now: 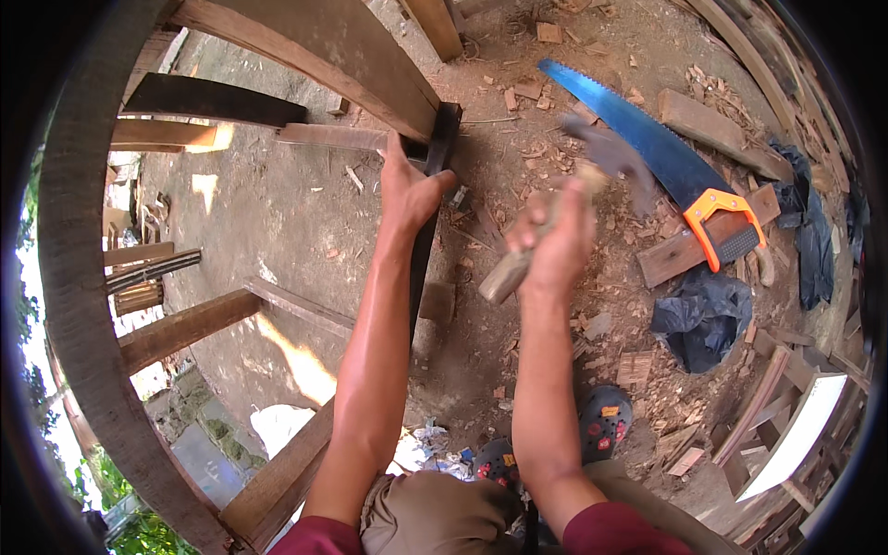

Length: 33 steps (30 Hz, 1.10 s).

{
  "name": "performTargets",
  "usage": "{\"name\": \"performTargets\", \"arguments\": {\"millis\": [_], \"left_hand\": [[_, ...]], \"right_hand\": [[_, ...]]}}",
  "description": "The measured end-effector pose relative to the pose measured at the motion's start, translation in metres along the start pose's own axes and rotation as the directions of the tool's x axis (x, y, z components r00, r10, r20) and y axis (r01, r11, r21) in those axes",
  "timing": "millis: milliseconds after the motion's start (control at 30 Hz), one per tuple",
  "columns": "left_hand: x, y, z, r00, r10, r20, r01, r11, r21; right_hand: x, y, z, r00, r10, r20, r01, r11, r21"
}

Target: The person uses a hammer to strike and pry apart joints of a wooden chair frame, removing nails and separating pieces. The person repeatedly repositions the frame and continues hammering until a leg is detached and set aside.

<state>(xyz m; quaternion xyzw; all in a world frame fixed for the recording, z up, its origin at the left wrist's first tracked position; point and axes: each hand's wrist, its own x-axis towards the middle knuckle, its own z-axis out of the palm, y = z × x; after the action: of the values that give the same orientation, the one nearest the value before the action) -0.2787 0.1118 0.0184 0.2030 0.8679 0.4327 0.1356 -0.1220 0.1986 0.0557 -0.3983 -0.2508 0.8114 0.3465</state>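
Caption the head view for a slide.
Right hand holding a hammer, left hand gripping a dark bar, saw nearby.

Looks like a rough woodworking workshop, dirt floor (pixel 305 208). Tells: 1 blue handsaw (pixel 680 165), wood chips (pixel 529 90) left of the saw, plank (pixel 661 256) under its handle, hammer (pixel 606 148) beside its blade, timber frame (pixel 324 55) well left.

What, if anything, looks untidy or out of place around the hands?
Some clutter to the right: the saw lies bare-toothed among scattered wood scraps, and a crumpled black bag near its handle looks discarded.
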Motion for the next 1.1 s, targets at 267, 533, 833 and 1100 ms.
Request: {"name": "performTargets", "arguments": {"millis": [267, 533, 833, 1100], "left_hand": [[0.002, 0.004, 0.000, 0.999, 0.041, 0.008, -0.041, 0.997, -0.058], [0.000, -0.009, 0.004, 0.993, 0.118, 0.001, -0.118, 0.993, -0.030], [0.007, -0.028, 0.008, 0.992, 0.129, -0.006, -0.128, 0.972, -0.195], [0.008, -0.021, 0.015, 0.982, 0.189, -0.024, -0.190, 0.974, -0.125]], "right_hand": [[-0.003, 0.029, 0.026, 0.943, 0.275, 0.190, -0.253, 0.958, -0.132], [-0.034, 0.023, -0.027, 0.946, 0.316, 0.078, -0.317, 0.949, -0.005], [-0.069, 0.054, -0.016, 0.911, 0.398, 0.108, -0.407, 0.909, 0.092], [-0.019, 0.043, 0.002, 0.969, 0.072, -0.234, -0.002, 0.959, 0.283]]}}
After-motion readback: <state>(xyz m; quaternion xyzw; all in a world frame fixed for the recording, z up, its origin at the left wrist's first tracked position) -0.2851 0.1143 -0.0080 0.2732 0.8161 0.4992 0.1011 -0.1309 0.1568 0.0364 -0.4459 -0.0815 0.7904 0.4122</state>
